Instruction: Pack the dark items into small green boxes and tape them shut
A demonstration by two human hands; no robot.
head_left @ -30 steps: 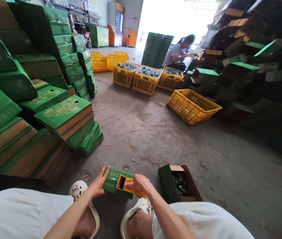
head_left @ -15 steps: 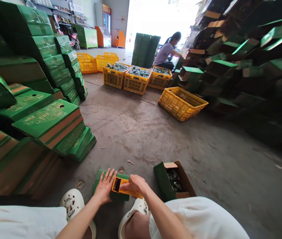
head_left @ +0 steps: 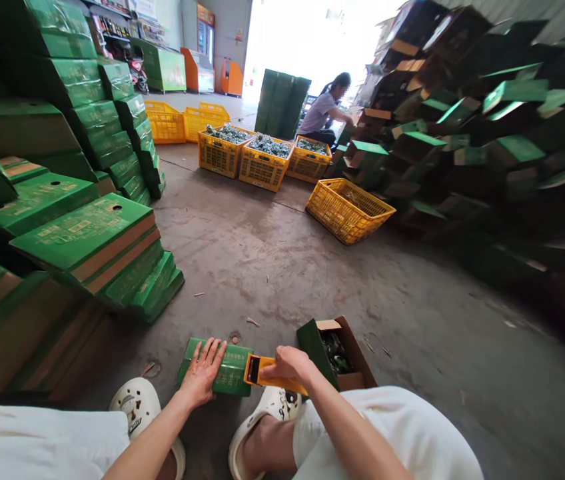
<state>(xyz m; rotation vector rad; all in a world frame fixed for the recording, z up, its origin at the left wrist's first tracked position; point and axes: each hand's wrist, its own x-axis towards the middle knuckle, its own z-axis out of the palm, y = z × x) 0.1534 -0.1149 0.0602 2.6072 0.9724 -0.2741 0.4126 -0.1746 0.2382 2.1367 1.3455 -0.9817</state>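
On the floor between my feet stands a closed green cardboard box (head_left: 230, 380) with pale printing and a shiny strip over its top. My left hand (head_left: 201, 373) lies flat on its left part, fingers spread. The fingers of my right hand (head_left: 287, 365) are wrapped round an orange tape dispenser (head_left: 255, 371), whose dark front end is at the box's right edge. Right of it sits an open green box (head_left: 320, 343) with dark, glossy items inside, too unclear to name.
Stacks of green boxes (head_left: 85, 233) rise on the left; a heap of open boxes (head_left: 462, 133) fills the right. Ahead are yellow crates (head_left: 265, 172) with wrapped items, a tilted yellow crate (head_left: 347, 213) and a seated person (head_left: 320, 113).
My right hand has moved the tape dispenser rightward, off the box's top to its right edge, uncovering the printing. My left hand stays on the box. The whole view has shifted slightly.
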